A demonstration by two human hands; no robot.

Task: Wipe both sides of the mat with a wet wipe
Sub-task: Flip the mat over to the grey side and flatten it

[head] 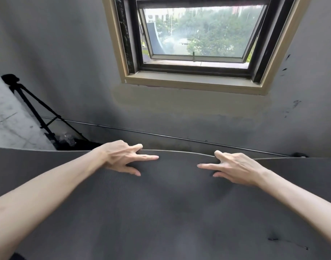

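Dark grey mat (164,212), lifted and spread across the near field, filling the lower half of the view, its top edge level with both hands. Left hand (123,158) and right hand (234,167) hold that edge close together near its middle, thumbs hooked over the edge and fingers laid fairly straight against the near face; whether the thumbs truly pinch from behind cannot be seen. No wet wipe is visible in either hand. The step in hand appears to be turning or repositioning the mat so that its other side can be wiped. To do it well, grip firmly before moving, spread the hands further apart so the outer parts do not sag or fold, and lower the sheet flat. Beyond: a tripod (35,109) at left, a grey wall (67,62), and a window (196,34) above.
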